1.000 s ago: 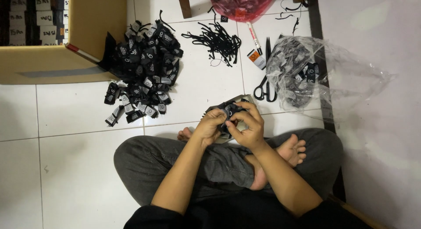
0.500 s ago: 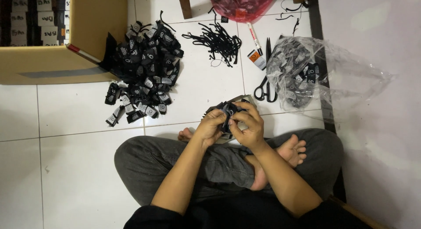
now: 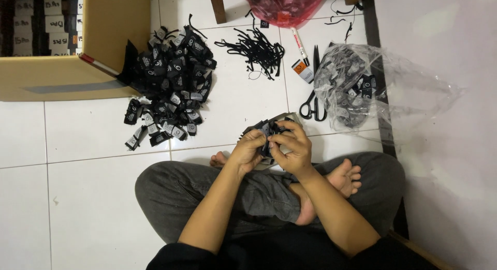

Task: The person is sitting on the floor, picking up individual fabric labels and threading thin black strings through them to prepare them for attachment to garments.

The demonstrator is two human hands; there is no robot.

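Observation:
I sit cross-legged on white floor tiles. My left hand (image 3: 248, 152) and my right hand (image 3: 291, 149) meet in front of my knees, both closed around a small stack of black tags (image 3: 270, 129) held above the floor. The fingers cover most of the stack. A big heap of the same black tags (image 3: 168, 86) lies on the tiles to the left of my hands. A clear plastic bag (image 3: 362, 91) with more tags in it sits to the right.
An open cardboard box (image 3: 62, 76) stands at the top left. A pile of black strings (image 3: 256, 50), a marker pen (image 3: 298, 45), a small orange-and-white object (image 3: 301, 71) and scissors (image 3: 312, 102) lie beyond my hands. A red plastic bag (image 3: 282, 6) is at the top.
My hands stay in the same spot; only the fingers shift slightly on the stack of tags.

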